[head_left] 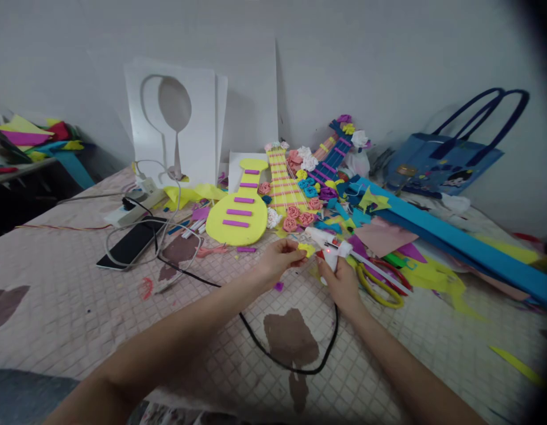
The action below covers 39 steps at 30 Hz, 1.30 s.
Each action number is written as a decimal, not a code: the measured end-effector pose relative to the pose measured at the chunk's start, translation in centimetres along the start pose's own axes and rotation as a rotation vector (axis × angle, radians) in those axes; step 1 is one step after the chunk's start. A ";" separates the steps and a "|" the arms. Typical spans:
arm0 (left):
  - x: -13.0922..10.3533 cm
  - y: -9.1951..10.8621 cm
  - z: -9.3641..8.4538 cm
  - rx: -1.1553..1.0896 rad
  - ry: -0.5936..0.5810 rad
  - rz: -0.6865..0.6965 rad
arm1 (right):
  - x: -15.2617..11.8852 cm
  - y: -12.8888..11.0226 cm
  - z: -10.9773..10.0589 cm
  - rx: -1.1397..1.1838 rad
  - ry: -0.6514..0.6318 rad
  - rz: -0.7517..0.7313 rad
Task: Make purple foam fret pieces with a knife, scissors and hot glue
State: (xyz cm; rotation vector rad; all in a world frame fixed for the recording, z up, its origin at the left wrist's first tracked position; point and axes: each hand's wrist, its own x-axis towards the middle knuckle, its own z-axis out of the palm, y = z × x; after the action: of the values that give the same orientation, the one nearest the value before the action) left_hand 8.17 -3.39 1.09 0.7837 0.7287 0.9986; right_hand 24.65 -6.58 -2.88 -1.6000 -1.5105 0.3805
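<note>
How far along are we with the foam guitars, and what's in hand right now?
Looks done: a yellow guitar with purple strips and two flower-trimmed guitars behind it. In hand: the right hand grips a white glue gun, red light on, nozzle at a small yellow foam piece pinched by the left hand. Left: that piece is unattached; foam scraps lie loose.

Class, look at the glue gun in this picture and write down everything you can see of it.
The glue gun is white, apparently plastic, with a small red light glowing on its body. The right hand has its grip around the handle, so the handle is mostly hidden. The barrel lies nearly level, its tip pointing left towards a small yellow piece pinched in the left hand. A pale glue stick juts from the back. A black cord loops from below the hand across the checked cloth.
</note>
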 end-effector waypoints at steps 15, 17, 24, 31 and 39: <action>1.9 -1.0 2.9 0.169 0.114 -0.002 | -0.1 0.1 0.3 -0.118 0.048 -0.051; 2.3 -1.4 3.1 0.206 0.137 0.022 | -0.2 0.0 0.3 -0.116 0.049 -0.058; 3.4 -2.7 2.6 0.364 0.163 0.151 | -0.3 -0.1 0.1 -0.097 0.067 -0.044; 1.3 -1.3 0.4 0.311 0.203 0.220 | -0.1 -0.5 -0.5 0.005 0.063 0.006; -1.6 1.2 2.9 0.298 -0.112 0.077 | 0.6 0.8 0.7 0.104 0.052 0.060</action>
State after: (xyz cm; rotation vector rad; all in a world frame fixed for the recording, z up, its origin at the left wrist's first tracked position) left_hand 9.47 -5.09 3.88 1.1257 0.7640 0.9177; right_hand 24.80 -5.65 -3.65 -1.5639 -1.3837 0.4402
